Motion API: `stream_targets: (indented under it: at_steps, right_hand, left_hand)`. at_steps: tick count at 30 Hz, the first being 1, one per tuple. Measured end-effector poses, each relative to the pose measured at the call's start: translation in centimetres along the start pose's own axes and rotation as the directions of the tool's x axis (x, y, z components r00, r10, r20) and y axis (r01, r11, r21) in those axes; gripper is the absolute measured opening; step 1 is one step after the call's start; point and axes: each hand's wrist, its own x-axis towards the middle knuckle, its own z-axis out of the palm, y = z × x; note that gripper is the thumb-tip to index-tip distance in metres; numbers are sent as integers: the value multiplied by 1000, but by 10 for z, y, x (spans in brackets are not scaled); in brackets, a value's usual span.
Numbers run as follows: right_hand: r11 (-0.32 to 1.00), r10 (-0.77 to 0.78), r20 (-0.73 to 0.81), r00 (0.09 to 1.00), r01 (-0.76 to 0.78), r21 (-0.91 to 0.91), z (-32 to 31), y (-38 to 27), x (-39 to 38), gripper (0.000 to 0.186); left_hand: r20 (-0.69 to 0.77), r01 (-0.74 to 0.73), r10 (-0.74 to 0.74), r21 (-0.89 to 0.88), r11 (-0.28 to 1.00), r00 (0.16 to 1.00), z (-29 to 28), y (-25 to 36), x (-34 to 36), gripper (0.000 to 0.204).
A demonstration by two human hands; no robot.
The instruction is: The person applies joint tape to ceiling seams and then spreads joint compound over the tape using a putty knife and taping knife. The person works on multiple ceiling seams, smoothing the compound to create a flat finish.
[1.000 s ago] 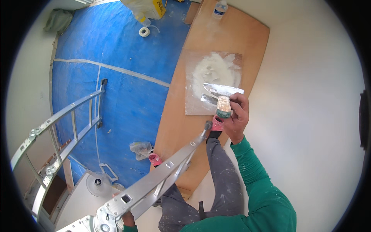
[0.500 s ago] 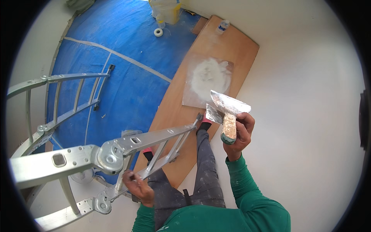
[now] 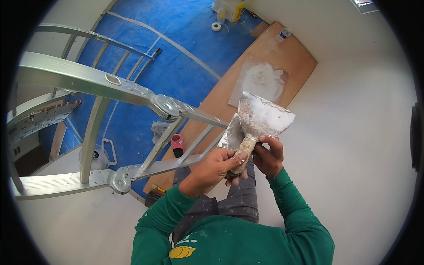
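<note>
A wide putty knife with white compound on its blade is held up in front of me. My left hand is closed round its worn handle, thumb on top. My right hand is closed at the upper handle near the blade, its fingertips partly hidden. A second, smaller metal blade pokes out behind the wide one; its handle is hidden, and I cannot tell which hand bears it. Beyond the blades, a heap of white compound lies on a clear sheet on a wooden board.
A folding metal ladder stands close on my left, its rungs reaching toward my legs. Blue sheeting with tape strips covers the floor. Farther off are a tape roll, a yellow-and-white bucket and a plastic bottle. A pale wall rises on my right.
My left hand has left the ladder and taken hold of the wide putty knife's handle. The knife has turned, its blade showing white compound. My view has shifted, moving the board right.
</note>
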Motion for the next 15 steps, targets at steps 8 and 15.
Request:
stream_targets:
  at_steps: [8, 15]
  right_hand:
    - [979, 52, -102, 993, -70, -189, 13, 1, -9, 31]
    - [274, 917, 20, 398, -666, 694, 3, 54, -45, 17]
  left_hand:
    - [-44, 39, -49, -204, 978, 998, -15, 0, -8, 37]
    - [-363, -155, 443, 604, 782, 820, -47, -6, 0, 33]
